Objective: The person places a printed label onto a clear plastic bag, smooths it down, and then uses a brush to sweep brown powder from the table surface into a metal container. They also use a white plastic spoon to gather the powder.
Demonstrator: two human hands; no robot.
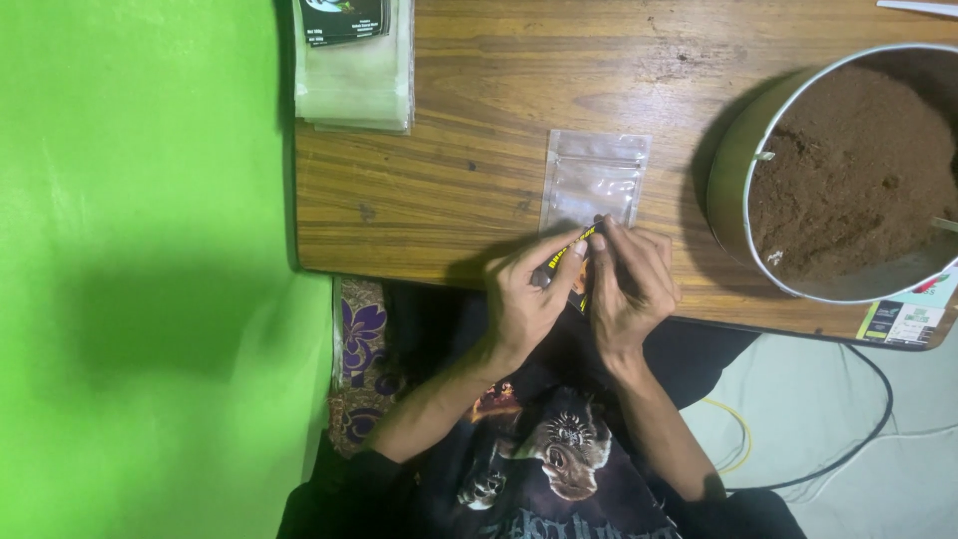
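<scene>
A clear plastic zip pouch (593,180) lies flat on the wooden table (479,90). At its near end, both hands pinch a small black-and-yellow label sticker (571,250). My left hand (526,294) grips the sticker's left side with thumb and forefinger. My right hand (631,284) holds its right side, fingertips touching the pouch's lower edge. Most of the sticker is hidden by the fingers.
A large metal bowl (733,190) full of brown powder stands at the right. A stack of clear pouches (355,85) with a dark label on top lies at the table's back left. Printed labels (903,319) rest by the bowl. Green wall at left, cables on the floor at right.
</scene>
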